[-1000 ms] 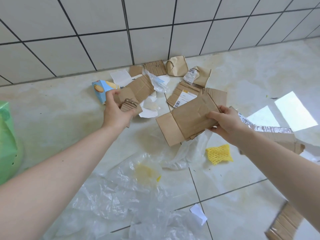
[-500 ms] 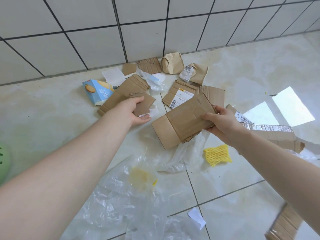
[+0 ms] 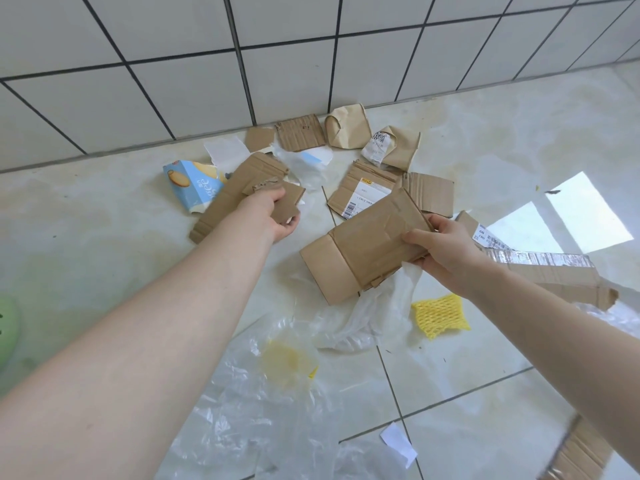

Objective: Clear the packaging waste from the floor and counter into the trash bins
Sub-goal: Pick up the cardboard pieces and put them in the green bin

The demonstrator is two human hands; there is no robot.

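Packaging waste lies scattered on a pale tiled floor by the wall. My right hand grips a stack of flattened brown cardboard, held a little above the floor. My left hand is closed on small torn cardboard pieces lying over a long cardboard strip. A blue biscuit carton sits just left of that strip. More cardboard with a shipping label lies behind the held stack.
Clear plastic film covers the near floor, with yellow foam netting to the right. Crumpled brown paper and cardboard scraps sit against the tiled wall. A taped cardboard strip lies right. A green bin's edge shows far left.
My left hand, which held small cardboard pieces raised, dropped to the floor and closed on the pieces over the long strip. The right hand kept its cardboard stack almost still.
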